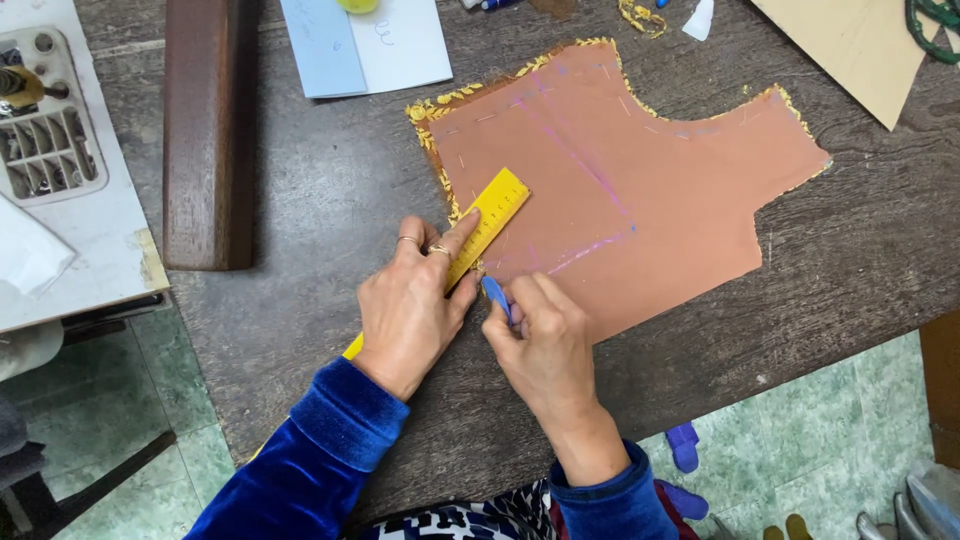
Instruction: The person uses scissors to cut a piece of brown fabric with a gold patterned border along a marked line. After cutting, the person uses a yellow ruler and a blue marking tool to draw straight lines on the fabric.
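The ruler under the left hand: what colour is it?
Yellow; the ruler shows best in the head view.

Head view, close above table (300, 200)

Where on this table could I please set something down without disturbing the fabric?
Bare wood lies between the dark wooden block and the fabric piece, and right of the fabric below its sleeve notch. It is crowded around both hands, the yellow ruler and the top edge.
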